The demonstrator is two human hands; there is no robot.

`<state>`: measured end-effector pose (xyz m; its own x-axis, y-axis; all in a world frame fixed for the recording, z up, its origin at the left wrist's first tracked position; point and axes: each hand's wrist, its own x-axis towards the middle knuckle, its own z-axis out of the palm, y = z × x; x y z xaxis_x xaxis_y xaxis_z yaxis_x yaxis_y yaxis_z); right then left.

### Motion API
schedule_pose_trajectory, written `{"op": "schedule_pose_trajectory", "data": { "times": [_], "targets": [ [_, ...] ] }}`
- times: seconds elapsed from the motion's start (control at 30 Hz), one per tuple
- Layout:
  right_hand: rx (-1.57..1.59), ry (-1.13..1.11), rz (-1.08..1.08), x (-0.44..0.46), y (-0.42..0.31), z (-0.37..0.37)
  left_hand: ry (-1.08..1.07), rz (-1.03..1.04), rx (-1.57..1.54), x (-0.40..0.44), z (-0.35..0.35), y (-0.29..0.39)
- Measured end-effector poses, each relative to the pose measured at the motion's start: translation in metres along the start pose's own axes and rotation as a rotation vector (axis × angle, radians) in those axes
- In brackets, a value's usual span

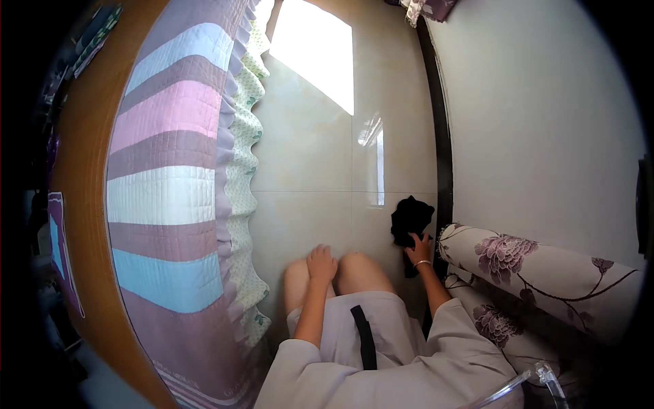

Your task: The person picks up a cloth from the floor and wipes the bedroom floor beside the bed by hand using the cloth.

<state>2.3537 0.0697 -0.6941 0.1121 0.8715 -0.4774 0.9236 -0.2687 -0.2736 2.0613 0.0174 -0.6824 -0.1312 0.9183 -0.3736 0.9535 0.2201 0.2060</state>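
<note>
My left hand (321,262) lies flat on my left knee, its fingers stretched out and nothing in it. Beside the dark base of the wall, a crumpled black cloth (411,217) rests at floor level. My right hand (420,252), with a bracelet at the wrist, has its fingers on the near edge of this cloth and appears to grip it. Part of the black cloth also shows below that hand. What the fingertips do underneath is hidden.
To the left stands a bed with a striped quilt (163,194) and a ruffled skirt (242,184). Glossy tiles (306,211) cover the floor, with bright sunlight (317,51) on them. Flower-patterned padded furniture (524,262) stands close on my right, against the white wall (538,123).
</note>
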Motion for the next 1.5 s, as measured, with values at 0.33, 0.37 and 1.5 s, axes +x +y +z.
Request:
{"op": "schedule_pose_trajectory", "data": {
  "times": [0.33, 0.37, 1.5],
  "targets": [
    [0.156, 0.287, 0.096, 0.148, -0.104, -0.009, -0.192, -0.030, -0.285, -0.062, 0.026, -0.010],
    [0.055, 0.228, 0.131, 0.158, -0.124, 0.001, -0.141, -0.038, -0.291, -0.069, 0.023, -0.015],
    [0.229, -0.126, -1.029, -0.030, -0.274, -0.006, -0.416, -0.260, 0.082, -0.111, 0.036, -0.059]
  ]
}}
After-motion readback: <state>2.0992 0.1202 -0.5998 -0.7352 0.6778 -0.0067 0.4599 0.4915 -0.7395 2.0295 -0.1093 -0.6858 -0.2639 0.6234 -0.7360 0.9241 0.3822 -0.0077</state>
